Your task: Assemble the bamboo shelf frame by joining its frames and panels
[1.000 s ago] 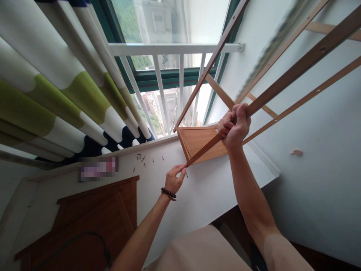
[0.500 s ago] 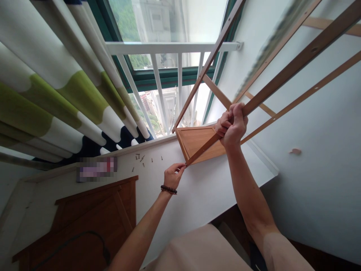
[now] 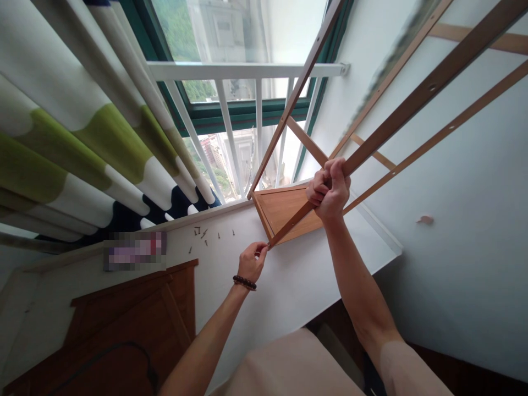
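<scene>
My right hand point(image 3: 328, 190) is wrapped round a long brown wooden post of a slatted rack frame point(image 3: 383, 129), which leans up to the upper right. At the post's lower end, my left hand point(image 3: 252, 260) pinches with thumb and forefinger. Whatever sits between those fingertips is too small to make out. A wooden shelf panel point(image 3: 284, 208) lies at the foot of the frame, between its posts, partly behind my right hand. Several loose screws point(image 3: 205, 234) are scattered on the white sill to the left of my left hand.
The white sill point(image 3: 284, 291) runs below a barred window with a white railing point(image 3: 239, 70). Brown wooden panels point(image 3: 136, 313) with a dark cable point(image 3: 124, 345) occupy the lower left, near a blurred package point(image 3: 134, 251). A striped curtain point(image 3: 82, 121) hangs left; a wall stands right.
The view has shifted slightly, so hands, frame and sill appear a little farther left. Both hands keep the same grip on the same places.
</scene>
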The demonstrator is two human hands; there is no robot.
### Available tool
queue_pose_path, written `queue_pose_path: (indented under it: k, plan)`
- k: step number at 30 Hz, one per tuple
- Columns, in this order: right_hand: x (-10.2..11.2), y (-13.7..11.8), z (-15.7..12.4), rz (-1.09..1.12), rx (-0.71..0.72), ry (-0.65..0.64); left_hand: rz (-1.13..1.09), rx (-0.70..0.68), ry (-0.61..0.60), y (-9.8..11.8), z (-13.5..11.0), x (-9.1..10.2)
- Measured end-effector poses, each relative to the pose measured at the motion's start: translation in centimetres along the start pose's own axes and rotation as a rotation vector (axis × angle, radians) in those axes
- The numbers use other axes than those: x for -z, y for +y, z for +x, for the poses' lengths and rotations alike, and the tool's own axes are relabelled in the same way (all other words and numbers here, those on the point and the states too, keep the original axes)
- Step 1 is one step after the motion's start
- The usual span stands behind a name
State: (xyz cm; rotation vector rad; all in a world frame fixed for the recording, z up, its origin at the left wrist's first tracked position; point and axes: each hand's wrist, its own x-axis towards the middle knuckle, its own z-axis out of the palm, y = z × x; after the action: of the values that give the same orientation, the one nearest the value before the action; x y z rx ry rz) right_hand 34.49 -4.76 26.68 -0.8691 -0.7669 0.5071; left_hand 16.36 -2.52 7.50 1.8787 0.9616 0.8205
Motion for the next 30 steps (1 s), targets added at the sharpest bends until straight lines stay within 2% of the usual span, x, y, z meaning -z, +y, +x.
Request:
queue_pose_path:
  k: [5,15,22,30]
  plan:
    - [-0.1,0.1,-0.3,0.000,0.019,-0.032,-0.007,0.028,-0.027,-0.2,-0.1,0.0]
    - [-0.6,-0.3,-0.7,0.011,0.035,-0.057,-0.198,0.217,-0.007,-1.2,-0.8,0.1]
    - [-0.6,0.1,-0.7,0.055,0.035,-0.048,-0.069,0.186,0.018,-2.5,-1.1,0.3]
    - [-0.4,1.5,-1.1,-0.007,-0.010,0.015,-0.008,0.282,0.025,-4.1,-1.6,0.4]
